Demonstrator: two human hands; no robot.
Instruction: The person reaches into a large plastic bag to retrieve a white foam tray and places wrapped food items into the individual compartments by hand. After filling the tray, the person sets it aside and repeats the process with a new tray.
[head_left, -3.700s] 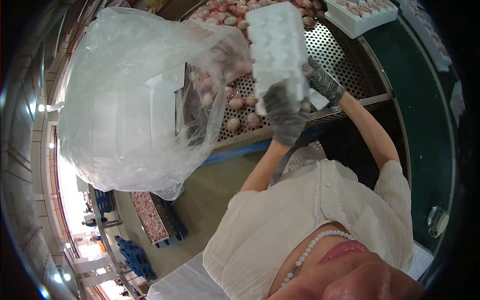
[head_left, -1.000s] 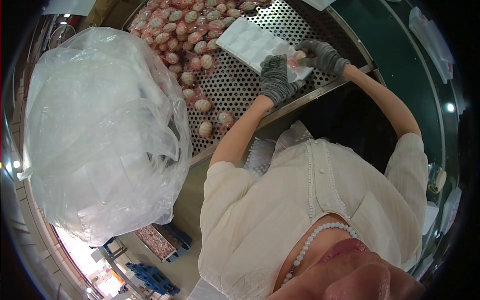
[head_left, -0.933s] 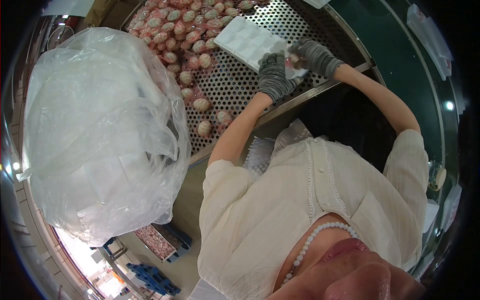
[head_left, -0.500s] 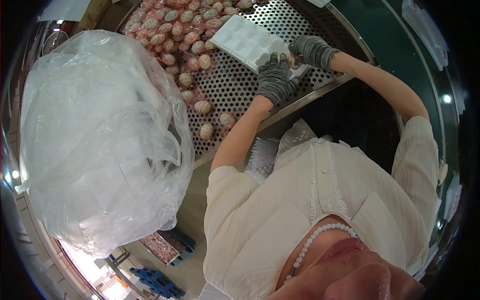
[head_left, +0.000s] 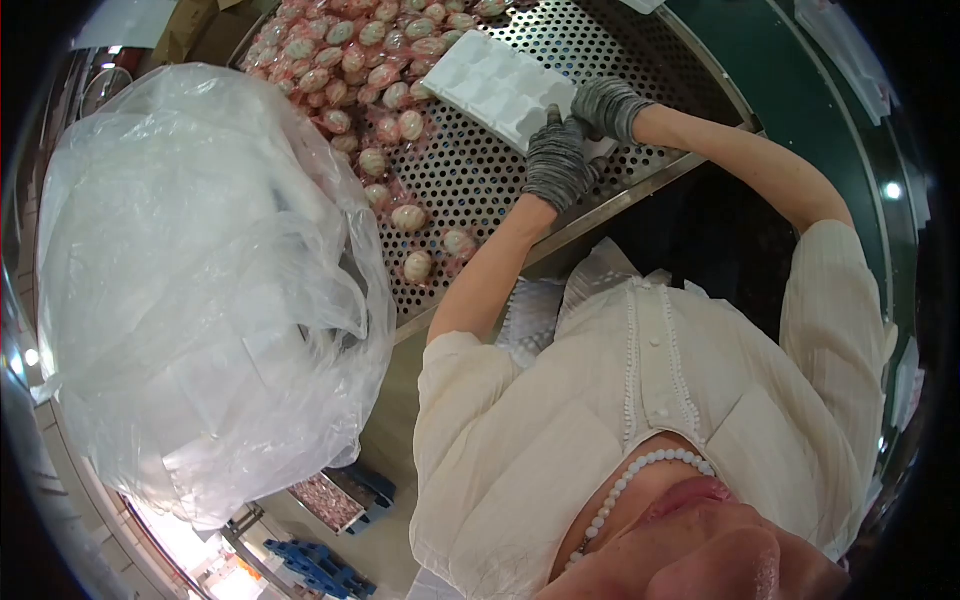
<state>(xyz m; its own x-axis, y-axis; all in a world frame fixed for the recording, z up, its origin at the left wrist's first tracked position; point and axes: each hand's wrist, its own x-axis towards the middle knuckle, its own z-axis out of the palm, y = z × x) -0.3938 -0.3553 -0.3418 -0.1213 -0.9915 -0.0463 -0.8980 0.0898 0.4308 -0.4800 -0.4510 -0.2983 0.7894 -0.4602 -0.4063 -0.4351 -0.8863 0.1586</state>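
Left forearm (head_left: 487, 275) slants up-right, gloved left hand (head_left: 557, 162) at upper centre, fingers (head_left: 552, 118) pointing up-frame; right forearm (head_left: 735, 148) extends from right, gloved right hand (head_left: 608, 107) curled close beside.

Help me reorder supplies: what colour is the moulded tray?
The moulded tray is white, best seen in the head view.

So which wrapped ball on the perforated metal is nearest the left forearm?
The wrapped ball picture-right of the lowest ball; it lies beside the left forearm, the visible others farther away.
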